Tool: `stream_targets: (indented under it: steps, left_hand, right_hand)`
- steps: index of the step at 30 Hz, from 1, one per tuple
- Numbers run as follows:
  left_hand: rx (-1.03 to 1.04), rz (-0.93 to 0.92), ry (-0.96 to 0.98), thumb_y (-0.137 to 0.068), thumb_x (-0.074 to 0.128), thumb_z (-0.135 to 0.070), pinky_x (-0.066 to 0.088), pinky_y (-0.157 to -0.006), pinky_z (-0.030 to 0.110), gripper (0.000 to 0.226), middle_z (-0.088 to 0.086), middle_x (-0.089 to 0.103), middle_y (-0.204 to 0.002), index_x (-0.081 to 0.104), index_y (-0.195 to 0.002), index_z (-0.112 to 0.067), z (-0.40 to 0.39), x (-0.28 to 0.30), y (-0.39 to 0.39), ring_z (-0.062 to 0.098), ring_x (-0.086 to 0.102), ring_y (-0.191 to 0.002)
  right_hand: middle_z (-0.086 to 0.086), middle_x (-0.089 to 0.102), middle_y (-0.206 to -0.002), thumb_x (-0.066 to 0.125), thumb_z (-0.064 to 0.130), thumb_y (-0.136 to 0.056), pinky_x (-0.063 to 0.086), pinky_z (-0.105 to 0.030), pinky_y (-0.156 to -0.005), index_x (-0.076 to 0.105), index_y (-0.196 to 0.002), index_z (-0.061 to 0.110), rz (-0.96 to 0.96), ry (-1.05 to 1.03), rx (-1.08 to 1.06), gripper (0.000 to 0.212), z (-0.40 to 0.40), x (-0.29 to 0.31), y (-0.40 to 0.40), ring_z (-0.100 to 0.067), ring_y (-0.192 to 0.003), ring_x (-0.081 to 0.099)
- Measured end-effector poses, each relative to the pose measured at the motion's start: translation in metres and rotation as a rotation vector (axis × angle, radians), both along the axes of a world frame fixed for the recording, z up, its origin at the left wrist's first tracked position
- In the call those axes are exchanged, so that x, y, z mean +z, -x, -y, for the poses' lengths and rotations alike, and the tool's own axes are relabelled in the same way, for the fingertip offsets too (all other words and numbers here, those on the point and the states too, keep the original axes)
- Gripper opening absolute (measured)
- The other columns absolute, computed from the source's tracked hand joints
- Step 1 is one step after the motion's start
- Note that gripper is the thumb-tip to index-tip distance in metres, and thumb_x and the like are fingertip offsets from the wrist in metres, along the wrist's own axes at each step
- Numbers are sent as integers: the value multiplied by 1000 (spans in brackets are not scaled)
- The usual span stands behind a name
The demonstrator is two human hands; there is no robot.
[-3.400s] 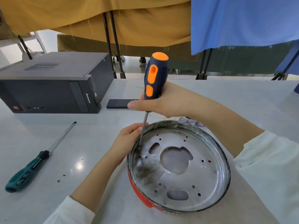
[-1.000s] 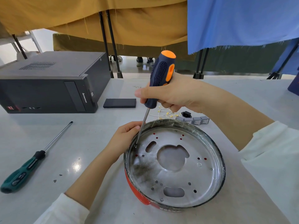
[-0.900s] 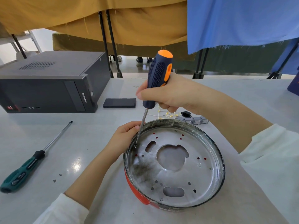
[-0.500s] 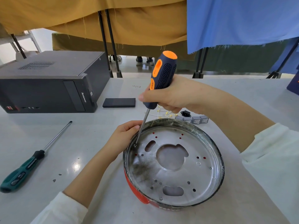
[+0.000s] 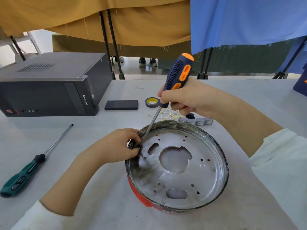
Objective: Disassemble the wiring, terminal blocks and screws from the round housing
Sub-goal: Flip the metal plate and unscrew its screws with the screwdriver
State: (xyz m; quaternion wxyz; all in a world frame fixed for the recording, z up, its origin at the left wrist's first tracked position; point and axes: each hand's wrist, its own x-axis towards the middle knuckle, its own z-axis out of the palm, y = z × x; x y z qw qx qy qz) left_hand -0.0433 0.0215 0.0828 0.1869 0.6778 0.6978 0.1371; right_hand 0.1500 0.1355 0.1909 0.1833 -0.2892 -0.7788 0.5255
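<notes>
Right hand [image 5: 191, 98] clamps the orange-blue screwdriver [image 5: 178, 75], now tilted further; left hand [image 5: 116, 146] grips the round housing [image 5: 221, 176] rim; newly visible tape roll [image 5: 151, 102]; "lenovo" on computer case [image 5: 49, 87].

Legible text: "lenovo", white letters running vertically on the front panel of the black computer case [image 5: 49, 87], at about 10 o'clock on the tabletop [image 5: 103, 133]. Small red mark at the panel's lower left corner, too small to read. Dark print on the orange insets of the screwdriver handle [image 5: 180, 72], illegible. Markings on the green screwdriver [image 5: 23, 176] at 8 o'clock, illegible.
</notes>
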Motion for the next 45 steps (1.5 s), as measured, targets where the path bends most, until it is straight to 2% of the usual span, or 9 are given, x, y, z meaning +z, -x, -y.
stream_targets:
  steps: [8, 14, 18, 26, 28, 32, 38, 41, 45]
  left_hand:
    - [58, -81, -81, -84, 70, -34, 48, -78, 29, 17, -12, 64, -94, 60, -72, -29, -2, -1, -7, 13, 58, -85]
    - [98, -138, -55, -89, 64, -34, 46, -75, 25, 15, -8, 62, -101, 68, -87, -20, -5, -2, -11, 11, 56, -88]
    - [117, -253, -7, -91, 61, -32, 48, -75, 27, 17, -1, 62, -99, 68, -93, -17, -10, -2, -18, 17, 59, -89]
    - [114, -206, -19, -85, 66, -27, 43, -71, 22, 10, -6, 58, -94, 66, -92, -19, -10, -1, -14, 12, 53, -83]
    - [127, -195, -22, -85, 66, -26, 44, -70, 23, 7, -6, 57, -91, 64, -88, -20, -9, -1, -15, 13, 54, -82]
    - [148, -199, -20, -83, 68, -26, 46, -69, 25, 12, -3, 61, -91, 57, -80, -24, -10, 0, -16, 16, 56, -80]
    - [192, -220, -3, -83, 67, -31, 37, -53, 21, 14, -9, 56, -78, 55, -78, -26, -10, 0, -16, 12, 52, -70]
    - [214, -223, 2, -85, 65, -31, 35, -50, 21, 14, -11, 51, -73, 55, -78, -25, -9, 0, -18, 10, 48, -64]
    - [197, -279, -19, -89, 56, -28, 40, -58, 26, 11, 3, 59, -85, 52, -84, -19, -8, 2, -23, 24, 56, -77]
  right_hand:
    - [-8, 36, -68, 63, 12, -75, 21, -18, -37, 54, -97, 15, -68, 45, -23, 24, -3, -9, -7, -8, -44, 25]
    - [6, 39, -52, 58, 9, -84, 24, -17, -36, 55, -92, 9, -136, 20, -110, 9, 0, -18, -11, -7, -41, 26]
    - [5, 39, -52, 57, 7, -85, 25, -17, -37, 55, -90, 8, -163, 7, -120, 6, 4, -21, -9, -6, -40, 27]
    - [-1, 56, -63, 54, 0, -71, 34, -18, -40, 64, -73, 12, -125, 161, 23, 16, 0, -11, -11, -8, -48, 35]
    - [-3, 54, -71, 62, 4, -78, 35, -18, -41, 62, -82, 9, -86, 131, 49, 6, 1, -7, -10, -7, -48, 36]
    - [9, 42, -50, 70, 37, -84, 25, -18, -36, 52, -86, 12, 26, -72, -32, 30, 4, -3, -5, -7, -42, 26]
    - [5, 47, -56, 65, 2, -81, 26, -18, -39, 57, -84, 11, -53, -25, 5, 12, 5, 5, 3, -9, -46, 29]
    - [8, 48, -52, 60, 0, -81, 26, -18, -40, 56, -87, 9, -95, -30, 23, 12, 7, 3, 7, -8, -45, 30]
    - [7, 41, -52, 59, 3, -80, 25, -20, -40, 55, -87, 9, -162, -45, -31, 10, 6, 1, 8, -8, -44, 27]
